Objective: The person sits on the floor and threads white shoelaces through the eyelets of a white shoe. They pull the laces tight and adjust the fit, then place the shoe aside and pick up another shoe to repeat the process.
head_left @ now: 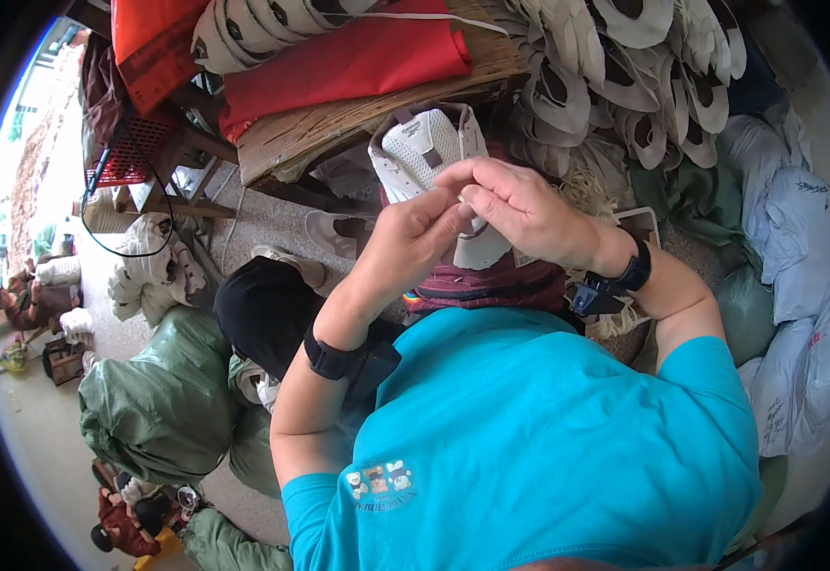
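A white and grey shoe upper (417, 147) rests on my lap, on maroon cloth (486, 290), its mesh tongue facing up. Over its near part, my left hand (410, 233) and my right hand (524, 209) meet, with thumbs and fingertips pinched together. Between the fingertips there may be something small, but it is too tiny to make out. Both hands cover part of the upper.
Just ahead stands a wooden bench (339, 124) with red cloth (358, 71) and stacked shoe uppers (258, 33). More uppers (567, 95) hang at the far right. Green sacks (163, 400) lie left, white sacks (805, 247) right. Other people (129, 523) sit farther left.
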